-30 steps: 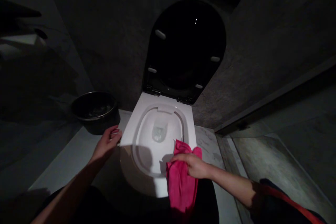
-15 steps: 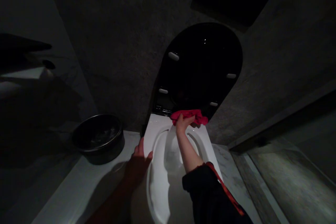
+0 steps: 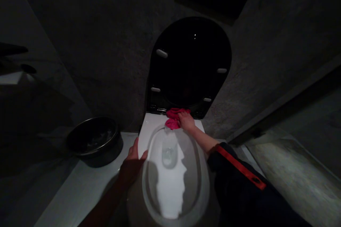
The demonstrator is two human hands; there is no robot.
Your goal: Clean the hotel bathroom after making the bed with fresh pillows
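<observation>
A bunched pink cloth [image 3: 174, 117] lies on the back of the white toilet rim [image 3: 151, 129], under my right hand [image 3: 185, 121]. That hand presses and holds the cloth close to the hinges of the raised black toilet lid [image 3: 189, 60]. My left hand [image 3: 134, 159] rests against the rim's left side, its fingers apart and holding nothing. The white toilet bowl [image 3: 170, 181] lies between my arms, with water [image 3: 168, 156] at its bottom. My forearm's shadow covers part of the bowl.
A dark metal-rimmed pot [image 3: 93, 142] stands on a white ledge [image 3: 82, 188] left of the toilet. Dark stone walls rise behind and beside it. A dark door edge [image 3: 287, 113] runs along the right, above a pale stone floor [image 3: 298, 181].
My right hand has moved from the front of the bowl to the back of the rim, taking the cloth along. The cloth is now bunched smaller. My left hand has moved onto the rim's side.
</observation>
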